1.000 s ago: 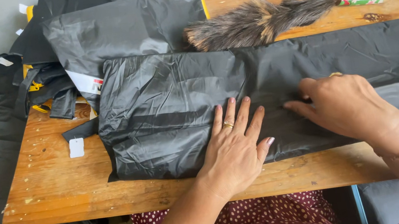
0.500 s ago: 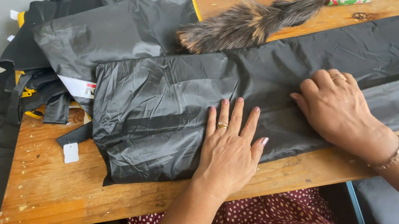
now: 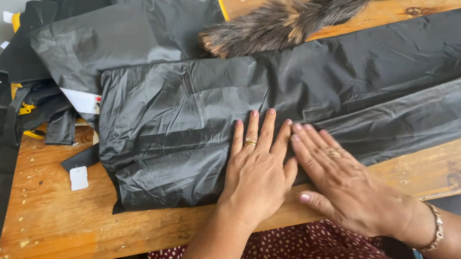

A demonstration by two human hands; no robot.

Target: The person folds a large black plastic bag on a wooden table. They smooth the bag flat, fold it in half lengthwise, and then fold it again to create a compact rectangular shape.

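Left hand (image 3: 257, 171) flat, palm down, fingers (image 3: 253, 127) spread, ring on one. Right hand (image 3: 343, 183) flat beside it, palm down, fingers angled up-left, touching left hand; ring, bracelet at wrist. Forearms bare.

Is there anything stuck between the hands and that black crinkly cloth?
Nothing visible. The left hand and right hand lie flat, side by side, directly on the black fabric near the front edge of the wooden table.

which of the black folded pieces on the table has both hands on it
The long black sheet nearest the table's front edge, stretching off to the right. The left hand and right hand lie flat on it; the black pile behind lies untouched.
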